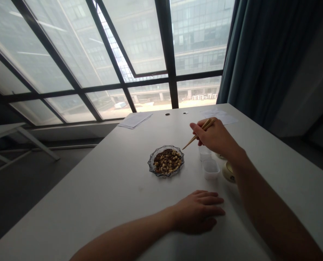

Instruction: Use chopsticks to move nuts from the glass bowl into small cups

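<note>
Glass bowl [151, 163] of mixed nuts and seeds [168, 161] on my left; then my left hand [201, 210], palm down, fingers loosely spread. My right hand [216, 137] grips wooden chopsticks [190, 142], tips just beside the rim. I seem between picks; reaching a nut calls for steering leftward.

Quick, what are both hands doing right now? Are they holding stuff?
Left hand: open, palm down, nothing seen in it.
Right hand: closed, holding wooden chopsticks.
</note>
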The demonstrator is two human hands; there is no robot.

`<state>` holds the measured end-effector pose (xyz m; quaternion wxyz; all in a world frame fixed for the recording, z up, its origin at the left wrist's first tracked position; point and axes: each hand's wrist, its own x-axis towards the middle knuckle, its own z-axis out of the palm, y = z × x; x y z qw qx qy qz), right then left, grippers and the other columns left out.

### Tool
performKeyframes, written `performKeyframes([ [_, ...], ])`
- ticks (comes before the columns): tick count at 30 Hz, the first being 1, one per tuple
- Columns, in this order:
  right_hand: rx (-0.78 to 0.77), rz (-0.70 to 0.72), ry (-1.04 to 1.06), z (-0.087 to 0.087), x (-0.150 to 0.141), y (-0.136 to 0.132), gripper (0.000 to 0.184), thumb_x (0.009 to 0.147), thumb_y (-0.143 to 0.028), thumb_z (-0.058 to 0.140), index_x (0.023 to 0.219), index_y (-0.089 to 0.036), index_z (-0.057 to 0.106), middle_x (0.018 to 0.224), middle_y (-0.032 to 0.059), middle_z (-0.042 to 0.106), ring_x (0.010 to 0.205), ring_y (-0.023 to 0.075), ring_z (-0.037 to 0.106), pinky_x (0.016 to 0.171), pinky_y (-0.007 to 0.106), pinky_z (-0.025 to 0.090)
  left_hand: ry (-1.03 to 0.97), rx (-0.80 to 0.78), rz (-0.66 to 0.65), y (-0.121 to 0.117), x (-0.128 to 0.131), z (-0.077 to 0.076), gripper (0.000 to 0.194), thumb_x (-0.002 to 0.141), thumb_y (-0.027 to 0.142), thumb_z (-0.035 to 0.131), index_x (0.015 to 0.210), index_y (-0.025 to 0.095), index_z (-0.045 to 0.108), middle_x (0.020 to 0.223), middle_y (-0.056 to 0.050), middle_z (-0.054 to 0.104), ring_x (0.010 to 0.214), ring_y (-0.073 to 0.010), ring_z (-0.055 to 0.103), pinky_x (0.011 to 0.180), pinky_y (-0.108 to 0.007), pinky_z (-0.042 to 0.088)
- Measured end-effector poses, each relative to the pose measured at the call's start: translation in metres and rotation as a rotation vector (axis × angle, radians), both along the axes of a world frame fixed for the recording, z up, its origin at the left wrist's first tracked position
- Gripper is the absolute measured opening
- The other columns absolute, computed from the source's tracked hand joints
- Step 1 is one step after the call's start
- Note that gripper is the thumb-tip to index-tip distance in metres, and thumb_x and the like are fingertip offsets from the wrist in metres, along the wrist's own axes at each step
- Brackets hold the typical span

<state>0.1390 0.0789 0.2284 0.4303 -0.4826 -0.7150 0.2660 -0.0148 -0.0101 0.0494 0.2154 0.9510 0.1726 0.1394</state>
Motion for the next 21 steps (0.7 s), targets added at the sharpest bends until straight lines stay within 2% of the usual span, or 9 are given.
performKeyframes([
  [10, 0.055, -0.081, 0.072, 0.005, 0.01, 0.002, 0.044, 0.096, -0.054, 0.062, 0.075, -0.016, 0.068, 0.068, 0.0076, 0.069, 0.05, 0.0159, 0.064, 0.046, 0.027, 0.051, -0.001, 0.01, 0.003, 0.0, -0.002, -0.003, 0.04, 0.102, 0.033, 0.052, 0.14, 0.024, 0.059, 0.156, -0.006, 0.05, 0.149, -0.0245, 0.04, 0.126, -0.039, 0.027],
  [18, 0.041, 0.012, -0.005, -0.005, -0.009, 0.002, 0.043, 0.099, -0.049, 0.057, 0.071, -0.018, 0.067, 0.059, 0.0062, 0.065, 0.05, 0.0176, 0.062, 0.047, 0.028, 0.047, 0.009, -0.001, 0.004, 0.0, -0.001, -0.001, 0.041, 0.1, 0.031, 0.053, 0.141, 0.027, 0.058, 0.156, -0.005, 0.05, 0.149, -0.0259, 0.041, 0.125, -0.041, 0.028],
  [21, 0.041, 0.055, -0.041, -0.011, -0.019, 0.002, 0.042, 0.099, -0.046, 0.057, 0.068, -0.018, 0.065, 0.061, 0.0065, 0.067, 0.052, 0.0175, 0.062, 0.05, 0.029, 0.047, 0.006, 0.007, 0.001, 0.0, -0.001, -0.002, 0.041, 0.1, 0.031, 0.053, 0.14, 0.026, 0.058, 0.156, -0.005, 0.05, 0.149, -0.0258, 0.041, 0.125, -0.041, 0.028],
])
